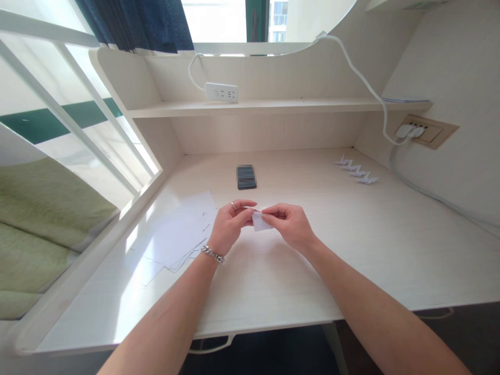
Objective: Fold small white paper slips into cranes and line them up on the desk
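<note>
Between my two hands is a small piece of folded white paper [261, 222], held just above the desk. My left hand [233, 220], with a ring and a chain bracelet, pinches its left side between thumb and fingers. On the upper right edge, my right hand [288, 221] grips the same paper with thumb and forefinger. The fingers hide part of the folds. Several white paper cranes [359, 173] stand in a slanting row at the back right of the desk. Loose white sheets [175, 229] lie spread to the left of my left hand.
A dark phone [246, 177] lies beyond my hands on the desk [390, 250]. On the shelf [273, 107] above sits a white power strip [221, 92]. A white cable [363, 78] hangs down to the wall socket [427, 131] at right.
</note>
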`<state>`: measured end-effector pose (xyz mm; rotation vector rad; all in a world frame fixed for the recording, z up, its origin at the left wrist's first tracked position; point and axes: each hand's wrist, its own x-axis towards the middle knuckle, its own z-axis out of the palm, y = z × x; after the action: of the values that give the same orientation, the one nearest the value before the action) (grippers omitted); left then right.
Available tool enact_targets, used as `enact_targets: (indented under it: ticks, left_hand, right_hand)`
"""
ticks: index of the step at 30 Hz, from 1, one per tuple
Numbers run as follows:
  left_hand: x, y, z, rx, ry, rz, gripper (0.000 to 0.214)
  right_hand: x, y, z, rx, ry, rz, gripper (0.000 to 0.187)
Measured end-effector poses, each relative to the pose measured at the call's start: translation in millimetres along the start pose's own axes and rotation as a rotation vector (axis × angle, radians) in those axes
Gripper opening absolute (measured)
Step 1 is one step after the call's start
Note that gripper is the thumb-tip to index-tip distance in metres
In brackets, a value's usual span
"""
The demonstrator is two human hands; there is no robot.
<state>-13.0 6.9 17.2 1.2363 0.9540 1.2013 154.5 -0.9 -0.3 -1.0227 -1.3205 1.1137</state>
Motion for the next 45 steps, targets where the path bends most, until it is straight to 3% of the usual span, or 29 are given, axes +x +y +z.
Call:
enact_targets:
  ticks: [4, 11, 17, 23, 41, 45]
  left_hand:
    - [1, -2, -0.3, 0.109, 0.025, 0.026, 0.029]
    - [2, -1, 0.9, -0.059, -0.008, -0.016, 0.037]
    - [2, -10, -0.9, 0.223, -0.006, 0.064, 0.036]
    - [2, -8, -1.6, 0.240, 0.007, 0.032, 0.034]
    - [2, -12, -1.9, 0.293, -0.029, 0.078, 0.027]
    - [2, -7, -2.3, 0.121, -0.065, 0.009, 0.031]
  right_hand:
    - [-1, 0, 1, -0.005, -0.018, 0.006, 0.016]
    - [2, -1, 0, 0.079, 0.028, 0.106, 0.021]
    - [0, -5, 1, 0.101, -0.030, 0.150, 0.023]
    - [-1, -13, 0, 0.123, -0.079, 0.263, 0.018]
    - [0, -6, -2, 0.021, -0.099, 0.148, 0.017]
    - [1, -9, -2, 0.022, -0.075, 0.135, 0.014]
